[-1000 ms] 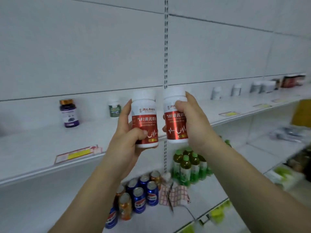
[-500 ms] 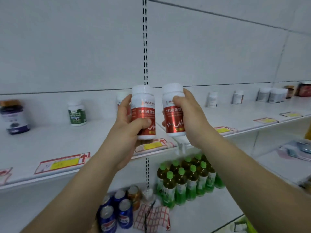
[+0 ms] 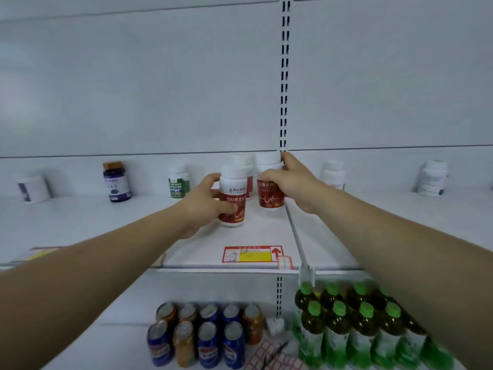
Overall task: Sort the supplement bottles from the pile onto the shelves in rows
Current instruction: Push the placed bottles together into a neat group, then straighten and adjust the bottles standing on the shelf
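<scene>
I'm watching both hands reaching in over the white shelf [image 3: 253, 233]. The left hand [image 3: 205, 201] is gripping the left bottle [image 3: 232, 198] with fingers wrapped round its red label, and the right hand [image 3: 290, 180] is grasping the right bottle [image 3: 269, 188] just beside it, by the divider [image 3: 296, 236]. Both are standing upright at shelf level, and a third bottle [image 3: 246, 166] is sitting right behind them. Soda cans [image 3: 208, 340] are sitting on the level below.

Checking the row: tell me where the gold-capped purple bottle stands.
Head view: the purple bottle stands upright at the back of the upper shelf, left side, between a white jar and a green-labelled bottle.
</scene>
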A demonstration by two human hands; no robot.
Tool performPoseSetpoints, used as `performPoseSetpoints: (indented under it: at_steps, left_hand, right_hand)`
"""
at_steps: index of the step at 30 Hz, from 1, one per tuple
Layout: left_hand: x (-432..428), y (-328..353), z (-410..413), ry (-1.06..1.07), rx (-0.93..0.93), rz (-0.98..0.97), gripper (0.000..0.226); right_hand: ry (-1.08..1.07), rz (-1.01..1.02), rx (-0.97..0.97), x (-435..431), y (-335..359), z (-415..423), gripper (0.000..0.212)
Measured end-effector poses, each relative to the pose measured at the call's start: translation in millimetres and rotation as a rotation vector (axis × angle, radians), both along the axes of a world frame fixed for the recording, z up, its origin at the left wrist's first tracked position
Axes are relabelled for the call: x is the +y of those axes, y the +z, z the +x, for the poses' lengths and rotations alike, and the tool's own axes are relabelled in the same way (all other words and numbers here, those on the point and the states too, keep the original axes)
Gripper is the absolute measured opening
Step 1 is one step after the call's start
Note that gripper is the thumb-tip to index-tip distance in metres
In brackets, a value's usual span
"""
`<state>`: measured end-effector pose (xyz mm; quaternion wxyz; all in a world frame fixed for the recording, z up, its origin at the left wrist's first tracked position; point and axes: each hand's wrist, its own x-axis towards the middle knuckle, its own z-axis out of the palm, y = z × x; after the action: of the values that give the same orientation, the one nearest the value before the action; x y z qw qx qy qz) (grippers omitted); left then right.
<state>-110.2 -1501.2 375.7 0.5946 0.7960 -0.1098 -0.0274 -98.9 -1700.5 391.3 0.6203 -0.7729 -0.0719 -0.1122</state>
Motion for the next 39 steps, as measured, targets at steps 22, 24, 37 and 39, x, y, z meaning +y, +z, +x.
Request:
performPoseSetpoints:
  at_steps: [22, 24, 37, 39]
  left_hand:
    - [-21.4, -18.1, 68.2, 0.027, -0.231, 0.324, 0.06]
    - [-21.5, -20.0, 70.7, 0.024, -0.237, 0.325, 0.059]
    - [16.6, 9.3, 45.4, 0.041, -0.17, 0.576, 0.082]
    - [36.4, 18.7, 22.3, 0.087, -0.23, 0.684, 0.072]
  right_hand:
    - [-0.188, -0.477, -0.18, -9.5, -25.9, 76.8, 0.057]
    - [-0.2, -0.496, -0.183, -8.3, -27.8, 77.3, 0.06]
    - [-0.328, -0.743, -0.15, -13.1, 26.2, 54.9, 0.065]
    - [-0.241, -0.829, -0.222, 1.9, 43.1, 48.2, 0.062]
